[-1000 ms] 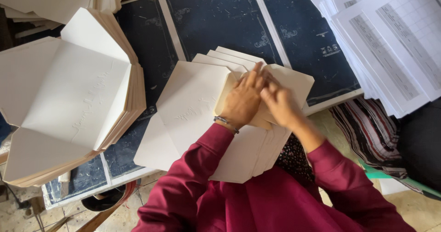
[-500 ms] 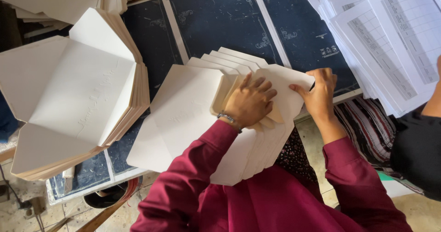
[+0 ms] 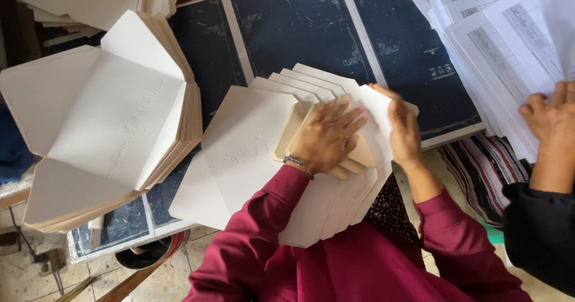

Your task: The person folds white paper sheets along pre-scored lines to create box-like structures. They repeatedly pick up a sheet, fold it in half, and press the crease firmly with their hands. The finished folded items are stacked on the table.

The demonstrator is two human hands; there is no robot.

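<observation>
Dark table (image 3: 299, 26), left hand (image 3: 326, 137) flat on fanned envelopes (image 3: 251, 152), right hand (image 3: 404, 125) moved rightward, gripping their edge

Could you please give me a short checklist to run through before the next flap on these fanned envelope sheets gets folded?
1. Left hand flat on the tan folding board: ok.
2. Right hand on the right flap of the fanned envelope sheets: ok.
3. Fan evenly stepped along its top edges: ok.
4. Flap crease lined up with the board's edge: cannot tell, hand covers it.
5. Co-worker's hand stays on the printed forms, apart from the fan: ok.
</observation>
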